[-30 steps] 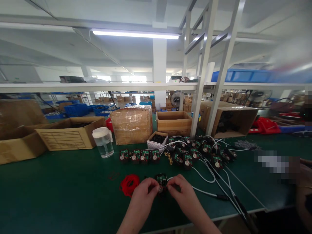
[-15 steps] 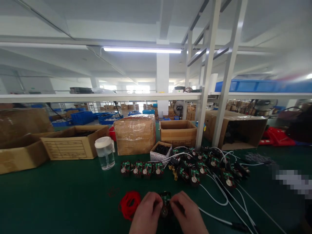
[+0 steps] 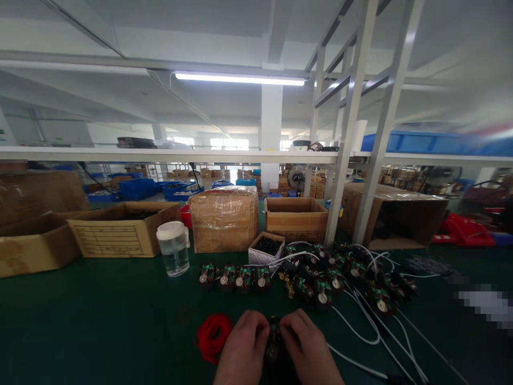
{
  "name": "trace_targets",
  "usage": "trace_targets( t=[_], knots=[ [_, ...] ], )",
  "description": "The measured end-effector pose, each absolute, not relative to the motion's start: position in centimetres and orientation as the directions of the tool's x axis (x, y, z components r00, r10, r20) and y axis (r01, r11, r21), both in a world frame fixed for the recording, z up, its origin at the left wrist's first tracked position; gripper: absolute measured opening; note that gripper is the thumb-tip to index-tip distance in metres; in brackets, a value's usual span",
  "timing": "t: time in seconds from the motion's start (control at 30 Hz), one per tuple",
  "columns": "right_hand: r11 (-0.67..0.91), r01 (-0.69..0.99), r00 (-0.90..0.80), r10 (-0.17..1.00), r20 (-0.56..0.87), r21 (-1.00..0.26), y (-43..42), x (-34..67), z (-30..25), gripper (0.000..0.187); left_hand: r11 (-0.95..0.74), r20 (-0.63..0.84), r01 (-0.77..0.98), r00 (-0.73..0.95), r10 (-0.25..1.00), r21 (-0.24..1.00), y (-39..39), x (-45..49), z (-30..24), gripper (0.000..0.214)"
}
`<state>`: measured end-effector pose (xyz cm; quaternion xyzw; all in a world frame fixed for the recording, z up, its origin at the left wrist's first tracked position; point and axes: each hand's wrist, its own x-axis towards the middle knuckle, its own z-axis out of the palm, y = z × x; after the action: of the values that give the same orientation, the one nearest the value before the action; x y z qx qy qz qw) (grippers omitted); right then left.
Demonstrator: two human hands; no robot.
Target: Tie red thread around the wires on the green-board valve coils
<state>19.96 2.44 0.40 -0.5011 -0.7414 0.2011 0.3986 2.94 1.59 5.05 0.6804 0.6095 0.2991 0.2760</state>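
Flanking a circuit unit (image 3: 273, 350), bare fingers (image 3: 258, 324); beyond, line-printed carton (image 3: 114, 235).

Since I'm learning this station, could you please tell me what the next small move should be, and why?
Probably ease the left hand and right hand slightly apart to check the circuit unit: both crowd its upper part, hiding whatever may be pinched there.

Bench (image 3: 120, 326): plain dark green. Front gadget (image 3: 273, 338): green and black. Rowed gadgets (image 3: 227, 277): green over black, flecked red, each with a pale round spot. Cord coil (image 3: 206, 342): bright red. Cables (image 3: 353, 363): white. Fittings (image 3: 288, 287): brassy yellow. Small box (image 3: 262, 258): whitish, finely patterned; parts (image 3: 267, 246) inside, black. Carton (image 3: 114, 239): tan, ruled with dark lines. Jar lid (image 3: 170, 230): white.
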Motion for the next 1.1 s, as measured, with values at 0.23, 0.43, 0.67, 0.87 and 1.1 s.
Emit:
trace_targets(
  t=[0.23, 0.43, 0.67, 0.87, 1.1],
  knots=[
    [0.384, 0.645, -0.179, 0.916, 0.358, -0.661, 2.1, 19.5, 1.5, 0.021, -0.113, 0.108, 0.69, 0.05, 0.993, 0.715, 1.4, 3.3, 4.8, 0.022],
    [0.432, 0.712, -0.187, 0.877, 0.443, -0.553, 2.2, 19.3, 0.7, 0.019, -0.152, 0.144, 0.725, 0.074, 0.987, 0.672, 1.6, 3.2, 4.8, 0.024],
    [0.455, 0.743, -0.187, 0.845, 0.5, -0.491, 2.3, 19.4, 0.3, 0.019, -0.135, 0.143, 0.739, 0.053, 0.988, 0.66, 1.7, 3.2, 4.8, 0.018],
    [0.471, 0.773, -0.193, 0.813, 0.549, -0.426, 2.6, 19.3, 0.0, 0.018, -0.163, 0.191, 0.768, 0.053, 0.98, 0.619, 2.0, 3.1, 4.7, 0.017],
    [0.444, 0.766, -0.14, 0.821, 0.554, -0.465, 2.4, 19.0, 0.5, 0.019, -0.14, 0.184, 0.77, 0.03, 0.982, 0.623, 1.7, 3.0, 4.8, 0.018]
  ],
)
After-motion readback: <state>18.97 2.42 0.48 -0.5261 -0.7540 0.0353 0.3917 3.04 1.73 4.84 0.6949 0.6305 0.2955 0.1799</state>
